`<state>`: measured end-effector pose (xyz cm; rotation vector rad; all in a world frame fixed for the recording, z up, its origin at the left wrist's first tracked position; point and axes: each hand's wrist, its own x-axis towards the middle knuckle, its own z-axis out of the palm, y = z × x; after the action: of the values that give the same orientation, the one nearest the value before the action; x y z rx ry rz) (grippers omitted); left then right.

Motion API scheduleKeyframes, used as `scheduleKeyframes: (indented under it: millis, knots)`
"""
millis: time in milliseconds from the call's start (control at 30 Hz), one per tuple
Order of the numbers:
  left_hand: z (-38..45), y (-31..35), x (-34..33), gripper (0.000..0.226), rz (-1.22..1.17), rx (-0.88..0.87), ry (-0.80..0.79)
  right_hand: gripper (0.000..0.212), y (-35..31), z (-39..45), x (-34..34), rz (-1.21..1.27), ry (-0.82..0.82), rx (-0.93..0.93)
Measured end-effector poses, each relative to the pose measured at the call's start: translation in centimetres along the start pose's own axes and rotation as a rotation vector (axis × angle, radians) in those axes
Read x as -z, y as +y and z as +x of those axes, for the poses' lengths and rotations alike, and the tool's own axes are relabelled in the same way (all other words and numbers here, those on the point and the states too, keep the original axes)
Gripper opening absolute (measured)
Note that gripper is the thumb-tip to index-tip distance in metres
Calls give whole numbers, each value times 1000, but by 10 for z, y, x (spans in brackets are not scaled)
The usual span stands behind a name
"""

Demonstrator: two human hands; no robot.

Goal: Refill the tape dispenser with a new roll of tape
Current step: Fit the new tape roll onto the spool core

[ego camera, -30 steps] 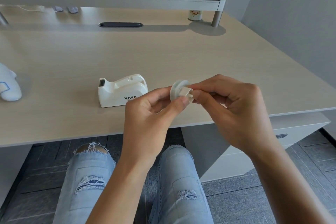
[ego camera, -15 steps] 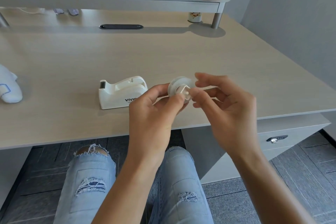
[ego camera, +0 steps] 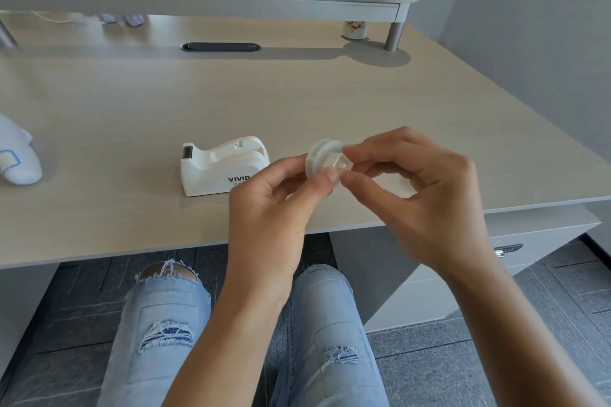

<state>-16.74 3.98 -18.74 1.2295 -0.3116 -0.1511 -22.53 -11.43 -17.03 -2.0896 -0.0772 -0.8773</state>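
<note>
Small round translucent-white plastic tape roll (ego camera: pixel 325 160) w/ white hub, held above desk edge btwn left hand (ego camera: pixel 281 208) & right hand (ego camera: pixel 426 195), both pinching it, just right of white plastic tape dispenser (ego camera: pixel 223 167) on pale wood desk (ego camera: pixel 132 102).

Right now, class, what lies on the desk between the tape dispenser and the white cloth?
Nothing: head view shows bare desk between tape dispenser and white cloth.

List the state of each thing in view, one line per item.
tape roll: off the desk, pinched between both hands
tape dispenser: upright on desk, cradle empty
left hand: gripping the roll
right hand: fingertips on the roll's hub
drawer: closed
</note>
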Motion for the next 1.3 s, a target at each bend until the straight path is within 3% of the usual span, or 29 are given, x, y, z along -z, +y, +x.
scheduleKeyframes:
  millis: [167, 533, 800, 1100, 1300]
  knots:
    - [1, 4, -1, 15, -59, 9, -21, 23, -1, 4, 1, -43, -5, 66]
    - [1, 6, -2, 24, -76, 12, -23, 21, -1, 3, 1, -105, 43, 147]
    - [3, 7, 0, 21, -42, 34, -24, 20, 4, 2, 1, -171, 11, 218]
    - [8, 11, 6, 32, 4, 83, -62, 18, 5, 4, 3, -279, -112, 329]
    - [10, 9, 3, 39, 16, 62, -59, 20, 5, 6, 4, -273, -90, 264]
